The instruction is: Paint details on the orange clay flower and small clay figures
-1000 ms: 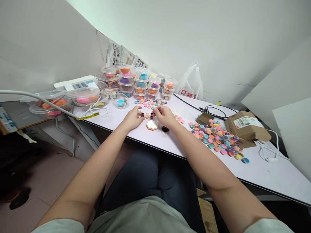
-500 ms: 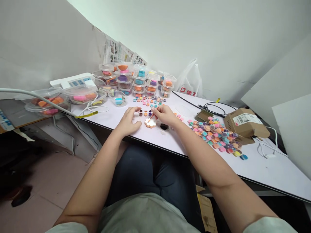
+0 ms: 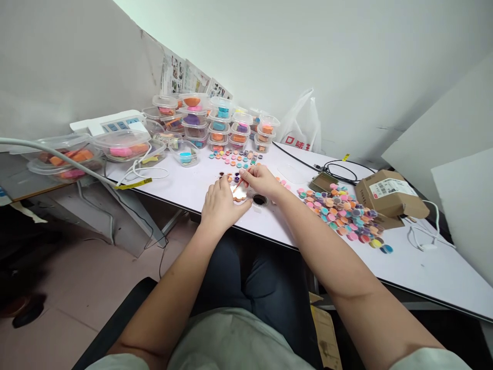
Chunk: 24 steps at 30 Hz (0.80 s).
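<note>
A white scalloped piece with an orange-brown edge point(image 3: 239, 192) lies on the table near its front edge. My left hand point(image 3: 222, 206) is beside it on the left, fingers apart, its thumb reaching along the piece's near side; nothing shows in its grip. My right hand point(image 3: 259, 180) pinches a thin reddish stick point(image 3: 238, 184) whose tip is over the white piece. Just right of the piece sits a small round container with dark contents point(image 3: 260, 200). Small dark and orange pieces point(image 3: 230, 177) lie behind it, partly hidden by my left fingers.
Stacked clear tubs of coloured clay point(image 3: 219, 126) stand at the back left, near a white power strip point(image 3: 115, 123). Many small colourful discs point(image 3: 346, 213) are heaped at the right, by a cardboard box point(image 3: 389, 198). A plastic bag point(image 3: 302, 126) and black cable lie behind.
My left hand has moved right, closer to the white piece, and now covers part of its left side. My right hand has stayed nearly in place with the stick.
</note>
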Motion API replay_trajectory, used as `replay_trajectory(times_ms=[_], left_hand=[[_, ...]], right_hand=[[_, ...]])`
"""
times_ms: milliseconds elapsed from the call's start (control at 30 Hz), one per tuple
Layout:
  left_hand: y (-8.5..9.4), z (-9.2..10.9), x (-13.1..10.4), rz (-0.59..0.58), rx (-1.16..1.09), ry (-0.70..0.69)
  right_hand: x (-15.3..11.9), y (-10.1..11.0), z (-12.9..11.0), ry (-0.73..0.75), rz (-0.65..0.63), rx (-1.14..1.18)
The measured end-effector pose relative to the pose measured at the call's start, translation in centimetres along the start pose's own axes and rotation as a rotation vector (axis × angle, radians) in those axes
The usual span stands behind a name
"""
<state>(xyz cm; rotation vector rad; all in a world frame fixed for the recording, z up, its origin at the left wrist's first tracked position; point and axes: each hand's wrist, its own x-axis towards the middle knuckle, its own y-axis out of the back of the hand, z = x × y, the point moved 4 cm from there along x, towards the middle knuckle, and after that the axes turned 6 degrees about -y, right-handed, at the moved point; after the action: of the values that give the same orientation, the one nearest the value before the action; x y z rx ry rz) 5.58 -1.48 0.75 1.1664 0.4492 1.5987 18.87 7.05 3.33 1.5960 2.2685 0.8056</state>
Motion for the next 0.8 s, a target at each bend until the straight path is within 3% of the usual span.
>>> replay_trajectory(times_ms=[200,500,800], left_hand=[[0.1,-0.2,0.1,0.006,0.042,0.028],[0.3,0.0,0.0,0.005,0.055,0.049],[0.2,0.0,-0.2,0.013,0.049,0.050]], right_hand=[[0.1,-0.6,0.0,-0.038,-0.042,-0.079],[0.3,0.1,0.4,-0.051,0.033,-0.234],[0.8,1.4,2.0,-0.063,0.105,-0.224]])
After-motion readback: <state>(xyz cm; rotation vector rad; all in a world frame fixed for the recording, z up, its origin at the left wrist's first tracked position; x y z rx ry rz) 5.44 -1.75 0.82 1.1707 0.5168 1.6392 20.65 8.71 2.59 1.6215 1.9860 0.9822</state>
